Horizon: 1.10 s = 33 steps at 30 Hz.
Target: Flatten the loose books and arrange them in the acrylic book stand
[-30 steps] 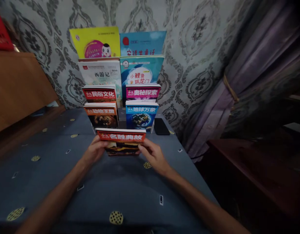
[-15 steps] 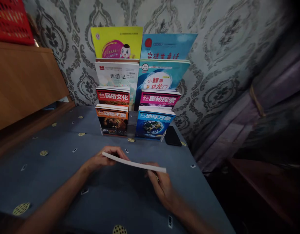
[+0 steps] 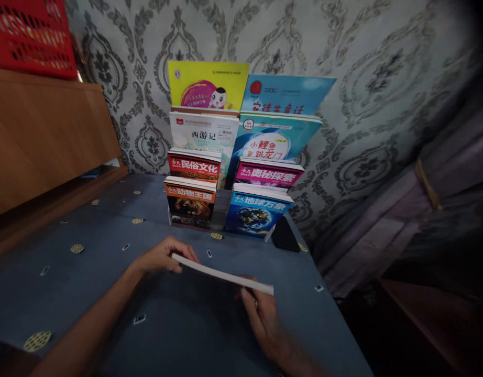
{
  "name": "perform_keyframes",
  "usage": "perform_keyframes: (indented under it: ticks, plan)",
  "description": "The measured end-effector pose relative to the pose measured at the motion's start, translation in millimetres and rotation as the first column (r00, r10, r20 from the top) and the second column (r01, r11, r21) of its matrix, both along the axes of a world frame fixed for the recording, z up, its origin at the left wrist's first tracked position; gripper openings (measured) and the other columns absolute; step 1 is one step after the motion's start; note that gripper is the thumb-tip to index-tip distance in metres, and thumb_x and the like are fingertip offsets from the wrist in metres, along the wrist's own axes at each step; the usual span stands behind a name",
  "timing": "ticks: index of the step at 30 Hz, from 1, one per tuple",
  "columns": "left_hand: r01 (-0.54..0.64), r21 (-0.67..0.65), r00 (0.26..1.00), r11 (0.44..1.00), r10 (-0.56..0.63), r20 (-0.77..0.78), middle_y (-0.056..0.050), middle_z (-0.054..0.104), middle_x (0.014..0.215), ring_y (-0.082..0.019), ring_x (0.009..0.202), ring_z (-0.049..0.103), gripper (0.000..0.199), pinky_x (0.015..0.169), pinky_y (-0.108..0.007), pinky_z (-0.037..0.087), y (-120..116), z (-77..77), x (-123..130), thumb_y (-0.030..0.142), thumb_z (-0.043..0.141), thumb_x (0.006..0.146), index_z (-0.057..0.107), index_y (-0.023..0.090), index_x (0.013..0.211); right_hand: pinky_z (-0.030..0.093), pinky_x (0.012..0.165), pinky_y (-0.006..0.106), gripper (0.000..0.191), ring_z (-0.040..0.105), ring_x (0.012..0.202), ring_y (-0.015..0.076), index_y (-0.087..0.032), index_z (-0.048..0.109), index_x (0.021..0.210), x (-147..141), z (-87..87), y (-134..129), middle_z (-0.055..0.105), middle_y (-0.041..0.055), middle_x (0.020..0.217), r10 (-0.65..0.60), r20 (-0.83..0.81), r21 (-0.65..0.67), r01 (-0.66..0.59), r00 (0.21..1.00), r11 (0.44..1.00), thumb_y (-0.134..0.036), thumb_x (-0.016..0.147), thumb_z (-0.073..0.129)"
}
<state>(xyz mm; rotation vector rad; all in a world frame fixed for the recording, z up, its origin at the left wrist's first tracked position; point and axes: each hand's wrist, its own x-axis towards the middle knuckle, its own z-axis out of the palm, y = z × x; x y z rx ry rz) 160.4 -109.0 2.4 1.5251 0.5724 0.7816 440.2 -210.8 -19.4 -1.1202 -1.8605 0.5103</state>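
A thin book (image 3: 221, 275), seen edge-on with its pale edge toward me, is held above the table by both hands. My left hand (image 3: 168, 255) grips its left end, fingers behind and thumb in front. At the right end my right hand (image 3: 261, 309) is closed on it. The book's cover is hidden from view. Beyond the hands stands a tiered rack (image 3: 221, 209) of books, among them an orange book with a lion (image 3: 191, 205), a blue book with a globe (image 3: 255, 213), a white book (image 3: 204, 131) and a yellow book (image 3: 208, 84).
Right of the rack a black phone-like object (image 3: 285, 234) lies on the blue patterned tablecloth (image 3: 108, 272). At the left is a wooden cabinet (image 3: 48, 125) with a red basket (image 3: 33, 42) on top. A curtain (image 3: 383, 225) hangs at the right.
The view has shifted, so the rack and wall appear lower and farther right. Both hands still hold the book, which also appears slightly lower and to the right.
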Motion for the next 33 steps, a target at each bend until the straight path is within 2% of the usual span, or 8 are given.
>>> perform_keyframes:
  ticks: [4, 7, 12, 15, 18, 21, 28, 33]
  plan:
    - [0.038, 0.002, 0.999, 0.999, -0.038, -0.017, -0.013, 0.076, 0.081, -0.023, 0.069, 0.067, 0.046, 0.064, -0.029, 0.050, 2.1, 2.4, -2.7, 0.059, 0.085, 0.059, 0.079, 0.015, 0.073, 0.058, 0.081, 0.031, 0.026, 0.070, 0.084, 0.0212, -0.025, 0.065, 0.104, -5.3, -1.2, 4.0, 0.071, 0.0061, 0.092, -0.002, -0.007, 0.039, 0.002, 1.000, 0.999, -0.035, 0.102, 0.040]
    - [0.010, 0.015, 1.000, 1.000, -0.010, 0.022, -0.012, 0.074, 0.073, -0.021, 0.064, 0.065, 0.049, 0.063, -0.029, 0.050, 3.9, 6.0, -5.5, 0.062, 0.084, 0.060, 0.078, 0.014, 0.068, 0.057, 0.075, 0.029, 0.025, 0.068, 0.078, 0.0206, -0.026, 0.063, 0.099, -12.6, -3.4, 9.8, 0.069, 0.0044, 0.085, -0.014, -0.030, 0.027, 0.015, 0.999, 1.000, -0.037, 0.102, 0.040]
    - [-0.111, 0.041, 0.994, 0.993, 0.110, 0.018, -0.006, 0.070, 0.063, -0.018, 0.058, 0.062, 0.051, 0.064, -0.030, 0.052, 10.3, 7.7, -14.3, 0.066, 0.082, 0.060, 0.081, 0.016, 0.072, 0.053, 0.067, 0.028, 0.026, 0.062, 0.067, 0.0188, -0.026, 0.057, 0.087, -27.1, -5.2, 27.6, 0.061, 0.0006, 0.071, -0.035, -0.120, 0.016, 0.037, 0.992, 0.999, -0.039, 0.102, 0.040]
    - [-0.201, 0.080, 0.979, 0.976, 0.202, -0.010, -0.004, 0.067, 0.057, -0.012, 0.047, 0.050, 0.047, 0.049, -0.023, 0.044, 15.6, 5.0, -21.9, 0.063, 0.083, 0.061, 0.080, 0.016, 0.069, 0.050, 0.066, 0.028, 0.024, 0.061, 0.067, 0.0183, -0.025, 0.056, 0.090, -36.3, -4.1, 39.3, 0.062, 0.0008, 0.074, -0.037, -0.161, 0.013, 0.039, 0.986, 0.999, -0.039, 0.102, 0.040]
    - [-0.240, 0.020, 0.971, 0.971, 0.240, 0.009, -0.003, 0.067, 0.057, -0.008, 0.041, 0.043, 0.045, 0.039, -0.020, 0.035, 20.3, 3.5, -29.4, 0.061, 0.083, 0.062, 0.078, 0.016, 0.065, 0.048, 0.062, 0.027, 0.022, 0.058, 0.064, 0.0172, -0.025, 0.054, 0.089, -46.8, -3.3, 49.8, 0.060, 0.0001, 0.073, -0.005, -0.190, 0.026, 0.010, 0.982, 1.000, -0.037, 0.101, 0.040]
    - [-0.251, -0.059, 0.966, 0.966, 0.254, 0.050, -0.005, 0.069, 0.059, -0.011, 0.044, 0.051, 0.045, 0.039, -0.020, 0.040, 26.5, 7.0, -37.5, 0.060, 0.085, 0.061, 0.078, 0.016, 0.067, 0.047, 0.061, 0.027, 0.021, 0.056, 0.062, 0.0164, -0.026, 0.050, 0.085, -58.6, -1.5, 60.7, 0.058, -0.0008, 0.071, 0.010, -0.203, 0.060, 0.002, 0.979, 0.998, -0.036, 0.100, 0.040]
    - [-0.318, -0.023, 0.933, 0.948, 0.317, 0.172, -0.008, 0.074, 0.072, -0.013, 0.052, 0.062, 0.036, 0.043, -0.018, 0.048, 52.1, 40.6, -51.2, 0.043, 0.089, 0.063, 0.079, 0.015, 0.082, 0.044, 0.063, 0.027, 0.022, 0.052, 0.063, 0.0152, -0.024, 0.051, 0.085, -80.3, 27.4, 94.0, 0.055, -0.0016, 0.071, -0.030, -0.230, 0.118, 0.058, 0.973, 0.991, -0.037, 0.099, 0.041]
    - [-0.500, 0.076, 0.833, 0.863, 0.455, 0.314, -0.005, 0.075, 0.080, -0.013, 0.062, 0.064, 0.038, 0.048, -0.019, 0.050, 61.6, 70.2, -44.1, 0.042, 0.089, 0.060, 0.078, 0.016, 0.087, 0.047, 0.073, 0.031, 0.023, 0.057, 0.073, 0.0176, -0.022, 0.057, 0.100, -86.2, 56.8, 118.1, 0.060, 0.0022, 0.082, -0.022, -0.301, 0.216, 0.090, 0.953, 0.972, -0.038, 0.099, 0.041]
